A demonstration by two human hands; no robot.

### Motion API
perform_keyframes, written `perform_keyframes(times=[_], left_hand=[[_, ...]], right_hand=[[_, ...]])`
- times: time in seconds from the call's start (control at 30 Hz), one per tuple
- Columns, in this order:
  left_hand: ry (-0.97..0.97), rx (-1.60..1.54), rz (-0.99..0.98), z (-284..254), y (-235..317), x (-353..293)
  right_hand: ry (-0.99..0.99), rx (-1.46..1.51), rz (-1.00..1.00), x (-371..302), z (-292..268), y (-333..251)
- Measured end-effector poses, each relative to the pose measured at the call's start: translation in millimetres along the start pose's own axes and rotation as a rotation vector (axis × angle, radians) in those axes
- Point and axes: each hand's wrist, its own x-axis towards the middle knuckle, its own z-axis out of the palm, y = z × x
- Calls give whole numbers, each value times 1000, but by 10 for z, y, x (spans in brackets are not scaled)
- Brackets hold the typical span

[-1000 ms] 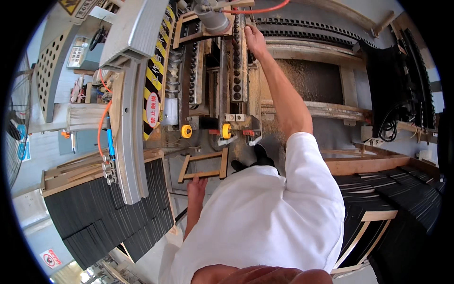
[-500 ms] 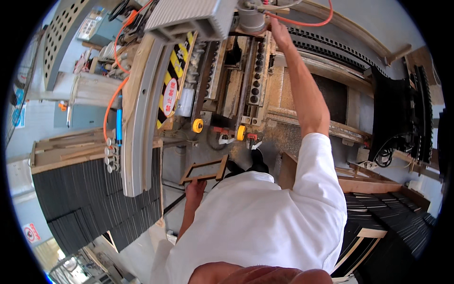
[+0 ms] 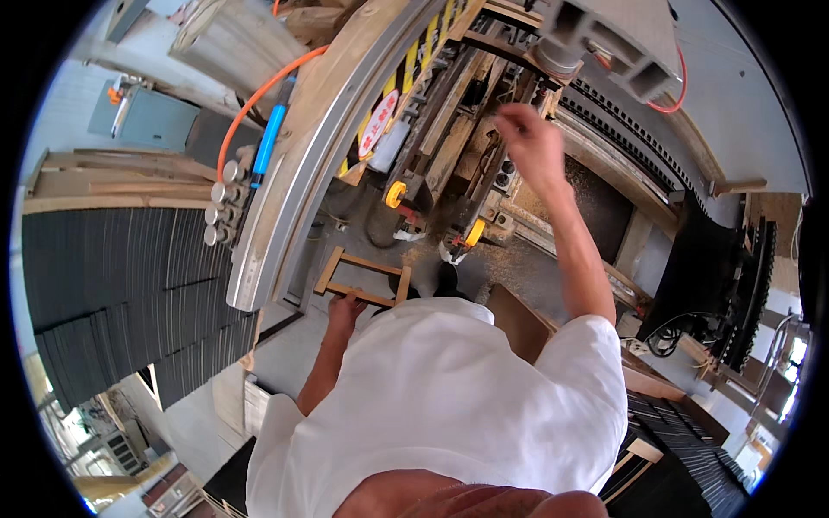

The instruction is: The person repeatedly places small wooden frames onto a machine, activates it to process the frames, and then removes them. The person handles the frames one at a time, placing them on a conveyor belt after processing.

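Our left hand (image 3: 344,311) has its fingers closed on the near rail of a small rectangular light-wood frame (image 3: 403,285) beside our white cotton shirt (image 3: 458,388), while our blurred right hand (image 3: 531,145), fingers bent, contents impossible to tell, hovers over a long wood-and-metal machine bed (image 3: 456,155)

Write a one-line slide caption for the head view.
Left hand holding a small wooden frame, right hand raised over a machine with yellow wheels.
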Motion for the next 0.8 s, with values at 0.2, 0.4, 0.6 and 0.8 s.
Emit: perform_keyframes(times=[0.2, 0.4, 0.6, 0.8], left_hand=[[34, -5, -19, -191, -112, 115], [116, -70, 39, -276, -208, -81], [139, -103, -22, -507, -336, -183], [147, -46, -9, -477, -215, -51]], right_hand=[[-17, -969, -397, 1389, 644, 565], [-227, -1024, -138, 1977, 704, 1104], [-452, -909, 143, 2041, 762, 799], [-268, -789, -58, 2082, 757, 1191]])
